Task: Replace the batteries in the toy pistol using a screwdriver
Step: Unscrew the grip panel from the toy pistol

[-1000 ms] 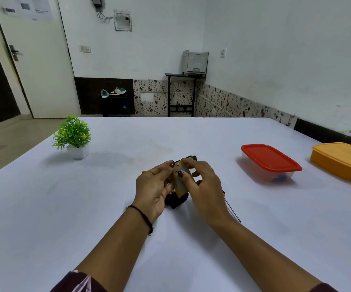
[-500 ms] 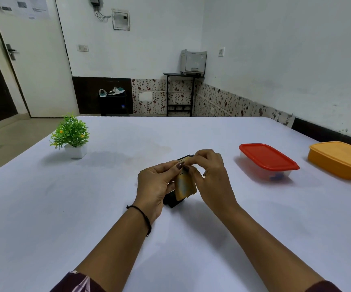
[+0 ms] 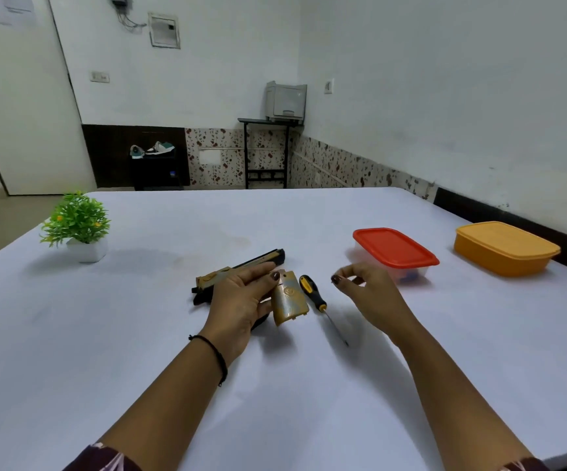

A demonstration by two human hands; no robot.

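The toy pistol (image 3: 222, 274), black with worn gold paint, lies on its side on the white table (image 3: 139, 334). My left hand (image 3: 241, 302) rests over its middle and grips it. The gold grip cover (image 3: 289, 298) sticks out to the right of that hand, with my thumb tip at its top edge. A screwdriver (image 3: 312, 292) with a black and yellow handle lies on the table just right of the cover, its thin shaft pointing toward me. My right hand (image 3: 365, 290) hovers right of the screwdriver with thumb and forefinger pinched together. Whether something tiny sits between them is not visible.
A clear box with a red lid (image 3: 394, 251) stands right of my right hand, and an orange lidded box (image 3: 504, 248) sits farther right near the table edge. A small potted green plant (image 3: 78, 226) stands at the far left.
My right hand has let go of the pistol's grip and pulled off to the right with its fingers pinched. The screwdriver is now uncovered on the table. My left hand stays on the pistol.
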